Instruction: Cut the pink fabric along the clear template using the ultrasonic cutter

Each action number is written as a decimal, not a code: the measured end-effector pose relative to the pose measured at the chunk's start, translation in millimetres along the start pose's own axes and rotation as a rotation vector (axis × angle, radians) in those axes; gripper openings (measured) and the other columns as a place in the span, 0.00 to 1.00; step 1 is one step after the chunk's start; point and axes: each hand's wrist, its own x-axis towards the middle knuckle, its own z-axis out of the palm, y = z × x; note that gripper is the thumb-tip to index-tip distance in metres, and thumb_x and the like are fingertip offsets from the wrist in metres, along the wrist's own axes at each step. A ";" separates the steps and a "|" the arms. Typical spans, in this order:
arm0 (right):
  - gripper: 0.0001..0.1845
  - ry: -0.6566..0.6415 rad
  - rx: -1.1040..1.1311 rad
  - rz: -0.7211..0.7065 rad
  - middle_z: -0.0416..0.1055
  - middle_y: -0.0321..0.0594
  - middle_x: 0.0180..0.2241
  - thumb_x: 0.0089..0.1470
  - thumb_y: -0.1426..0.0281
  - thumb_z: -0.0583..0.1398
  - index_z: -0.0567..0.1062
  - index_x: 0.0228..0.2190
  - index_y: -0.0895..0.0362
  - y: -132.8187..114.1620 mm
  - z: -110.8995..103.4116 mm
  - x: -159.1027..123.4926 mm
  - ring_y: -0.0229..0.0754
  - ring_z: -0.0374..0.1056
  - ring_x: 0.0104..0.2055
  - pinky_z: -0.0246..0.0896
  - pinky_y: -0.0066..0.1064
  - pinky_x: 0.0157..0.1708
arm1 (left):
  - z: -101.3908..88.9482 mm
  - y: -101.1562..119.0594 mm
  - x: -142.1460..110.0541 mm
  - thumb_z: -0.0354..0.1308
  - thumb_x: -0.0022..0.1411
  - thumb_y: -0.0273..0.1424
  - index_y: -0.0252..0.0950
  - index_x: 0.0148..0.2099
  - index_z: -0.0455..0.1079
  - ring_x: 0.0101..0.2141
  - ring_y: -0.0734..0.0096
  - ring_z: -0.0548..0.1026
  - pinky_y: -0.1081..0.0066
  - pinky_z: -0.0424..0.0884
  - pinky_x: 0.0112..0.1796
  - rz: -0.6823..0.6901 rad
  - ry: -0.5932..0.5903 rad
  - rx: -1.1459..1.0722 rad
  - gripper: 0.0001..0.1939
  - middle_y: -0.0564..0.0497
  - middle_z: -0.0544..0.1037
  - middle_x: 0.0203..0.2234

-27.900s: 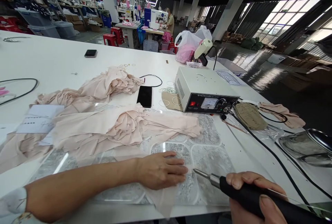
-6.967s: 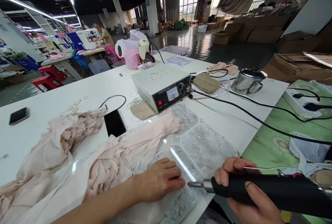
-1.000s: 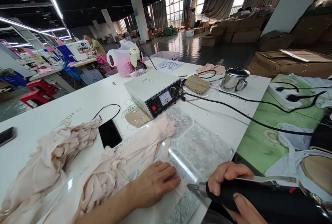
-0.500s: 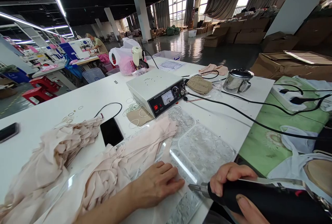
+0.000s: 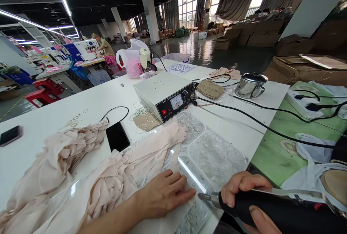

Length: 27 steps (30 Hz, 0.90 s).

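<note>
My left hand (image 5: 165, 194) rests on a thin beige fabric piece (image 5: 173, 160), fingers bent and pressed onto its edge; the thumb is hidden. My right hand (image 5: 246, 190) is wrapped round the black body of an ultrasonic welding gun (image 5: 287, 208). Its narrow metal tip points left, just beside my left index finger, over the fabric edge; whether it touches cannot be made out. A clear patterned mat (image 5: 217, 151) lies under the work. Beside my left forearm spreads a pile of beige fabric pieces (image 5: 108, 187), with a second beige pile (image 5: 67, 151) farther left.
A control box (image 5: 168, 95) with a dial stands behind the mat, a black cable (image 5: 260, 125) running right from it. Two phones (image 5: 117, 136), rubber bands (image 5: 141, 111) and a lidded metal mug (image 5: 251, 85) are on the white table. A co-worker (image 5: 104, 46) sits at a sewing machine far left.
My left index finger has shifted slightly right, closer to the tool tip. The gun has moved a touch right, about as much as the whole view has shifted.
</note>
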 end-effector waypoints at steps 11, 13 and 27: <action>0.03 -0.019 -0.033 -0.005 0.66 0.36 0.29 0.61 0.64 0.56 0.67 0.38 0.49 4.6 -0.3 -5.4 0.40 0.68 0.29 0.69 0.32 0.30 | -7.2 3.5 -1.9 0.45 0.72 0.23 0.28 0.54 0.65 0.31 0.69 0.70 0.68 0.66 0.32 0.069 0.032 0.023 0.12 0.43 0.72 0.37; 0.03 -0.026 -0.036 -0.009 0.66 0.36 0.29 0.61 0.64 0.56 0.67 0.38 0.49 4.6 -1.6 -5.4 0.40 0.68 0.29 0.69 0.33 0.29 | -7.4 3.5 -0.7 0.45 0.72 0.23 0.29 0.54 0.64 0.30 0.69 0.70 0.68 0.64 0.31 0.061 0.019 0.002 0.12 0.46 0.71 0.34; 0.03 0.026 -0.024 0.052 0.66 0.39 0.29 0.59 0.64 0.58 0.69 0.36 0.49 11.5 -10.3 -14.3 0.44 0.67 0.29 0.70 0.37 0.27 | -3.9 4.5 -3.7 0.43 0.73 0.24 0.31 0.57 0.61 0.29 0.69 0.67 0.67 0.61 0.30 0.001 -0.035 -0.007 0.14 0.48 0.70 0.34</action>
